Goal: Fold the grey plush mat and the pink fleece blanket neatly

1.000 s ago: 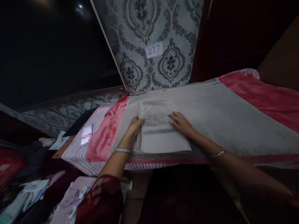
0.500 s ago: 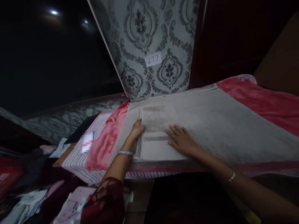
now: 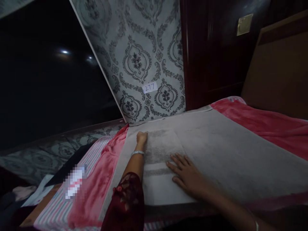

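Cloth (image 3: 160, 189) lies flat on the grey blanket (image 3: 221, 150). Press lightly with the right hand (image 3: 189, 176), fingers spread across its right side. Farther off, align the far-left corner beside the left hand (image 3: 142, 138), fingers curled; grip cannot be confirmed.

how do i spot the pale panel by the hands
Find the patterned wallpaper, then the grey cloth below it between pink fabric and red fabric. Near its left end, the pale panel has the left hand at its far left corner and the right hand over its right side. Dark smudgy bands set it apart from plainer cloth.
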Tool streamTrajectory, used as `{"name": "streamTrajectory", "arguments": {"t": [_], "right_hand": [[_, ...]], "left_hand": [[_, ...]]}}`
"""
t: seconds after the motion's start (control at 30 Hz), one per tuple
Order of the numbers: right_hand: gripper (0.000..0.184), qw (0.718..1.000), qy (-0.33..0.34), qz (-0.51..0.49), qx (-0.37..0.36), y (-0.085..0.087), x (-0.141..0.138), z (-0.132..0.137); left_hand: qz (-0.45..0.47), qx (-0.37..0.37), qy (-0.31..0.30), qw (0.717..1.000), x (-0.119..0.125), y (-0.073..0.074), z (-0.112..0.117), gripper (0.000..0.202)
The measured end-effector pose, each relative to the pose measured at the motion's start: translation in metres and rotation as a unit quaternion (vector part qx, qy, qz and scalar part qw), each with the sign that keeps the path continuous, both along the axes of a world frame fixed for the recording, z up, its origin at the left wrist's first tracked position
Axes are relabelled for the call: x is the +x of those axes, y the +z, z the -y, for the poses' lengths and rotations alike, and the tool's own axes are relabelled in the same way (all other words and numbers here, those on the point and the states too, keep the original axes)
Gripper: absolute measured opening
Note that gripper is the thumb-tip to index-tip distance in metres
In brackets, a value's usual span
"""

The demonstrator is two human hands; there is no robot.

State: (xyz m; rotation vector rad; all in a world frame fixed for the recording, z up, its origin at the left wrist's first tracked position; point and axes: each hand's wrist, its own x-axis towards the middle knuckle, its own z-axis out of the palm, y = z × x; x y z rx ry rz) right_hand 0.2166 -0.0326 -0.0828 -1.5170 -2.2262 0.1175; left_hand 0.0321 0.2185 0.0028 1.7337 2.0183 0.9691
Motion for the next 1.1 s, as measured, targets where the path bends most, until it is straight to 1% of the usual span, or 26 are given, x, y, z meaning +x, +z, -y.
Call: {"name": "streamTrajectory", "arguments": {"t": [0.03,0.1,0.2,0.27,0.3,0.37,0.43,0.47,0.53,0.6,0.67,0.77,0.87,0.97,1.03,1.1], "right_hand": [[0.057,1.0,0.0,-0.004,0.002,-0.001,0.0,0.001],[0.06,1.0,0.0,-0.013,0.002,-0.004,0.0,0.004],[0.062,1.0,0.004,-0.028,-0.009,-0.004,0.002,0.003],[0.057,0.999,0.01,-0.043,-0.017,0.002,0.008,-0.009],[0.053,0.998,0.007,-0.055,-0.014,0.006,0.012,-0.021],[0.047,0.996,-0.017,-0.089,0.01,0.019,0.023,-0.055],[0.048,0.99,-0.045,-0.127,0.038,0.033,0.033,-0.101],[0.049,0.986,-0.05,-0.155,0.037,0.039,0.038,-0.126],[0.048,0.973,-0.073,-0.219,0.0,0.047,0.045,-0.172],[0.047,0.966,-0.091,-0.243,-0.022,0.049,0.05,-0.207],[0.043,0.963,-0.103,-0.248,-0.037,0.045,0.055,-0.23],[0.033,0.96,-0.114,-0.248,-0.059,0.031,0.06,-0.247],[0.024,0.959,-0.139,-0.24,-0.064,0.014,0.064,-0.256],[0.023,0.956,-0.173,-0.23,-0.057,0.001,0.064,-0.261],[0.023,0.955,-0.188,-0.222,-0.056,-0.003,0.063,-0.262],[0.024,0.957,-0.193,-0.211,-0.056,-0.001,0.063,-0.259]], "left_hand": [[-0.007,0.009,0.001,1.0,0.002,0.0,-0.002,0.025],[-0.022,0.021,0.002,1.0,0.006,-0.004,-0.003,0.026],[-0.041,0.017,-0.003,0.999,0.009,-0.013,-0.003,0.025],[-0.048,0.007,-0.008,0.999,0.008,-0.02,-0.004,0.021],[-0.048,0.005,-0.01,0.999,0.007,-0.022,-0.005,0.021],[-0.046,0.007,-0.014,0.999,0.004,-0.025,-0.009,0.022],[-0.041,0.012,-0.016,0.999,0.0,-0.026,-0.012,0.023],[-0.038,0.015,-0.018,0.999,-0.002,-0.027,-0.013,0.023],[-0.03,0.023,-0.022,0.999,-0.004,-0.029,-0.015,0.023],[-0.02,0.032,-0.025,0.999,-0.005,-0.032,-0.016,0.024],[-0.01,0.039,-0.026,0.999,-0.006,-0.035,-0.017,0.025],[0.008,0.053,-0.027,0.998,-0.007,-0.039,-0.018,0.026],[0.023,0.074,-0.023,0.997,-0.01,-0.04,-0.021,0.031],[0.02,0.068,-0.015,0.997,-0.01,-0.042,-0.023,0.033],[0.013,0.05,-0.011,0.999,-0.009,-0.043,-0.025,0.031],[0.007,0.038,-0.01,0.999,-0.008,-0.044,-0.025,0.03]]}}
